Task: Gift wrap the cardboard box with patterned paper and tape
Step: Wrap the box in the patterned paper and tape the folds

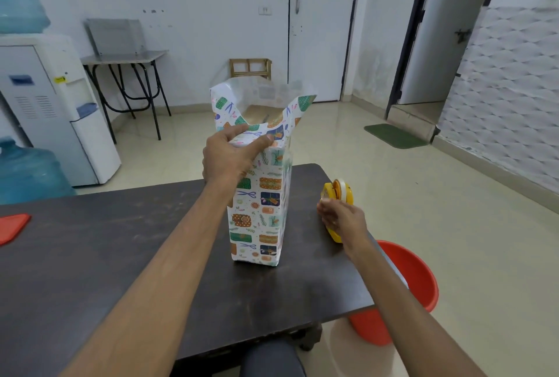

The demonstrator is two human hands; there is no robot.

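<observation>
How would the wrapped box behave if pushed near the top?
The box stands tall on a narrow end, so it would probably tip rather than slide. The loose paper above it looks thin and floppy; it would likely crumple. The left hand pinching that paper may steady it little.

Soft, even light fills the room, leaving a pale sheen on the floor (453, 225) and faint shadows on the worktop (90, 255). Edges bow and blur slightly.

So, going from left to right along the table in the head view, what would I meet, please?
Red flat piece → paper-wrapped box → yellow tape dispenser → red bucket, just off the right end.
</observation>
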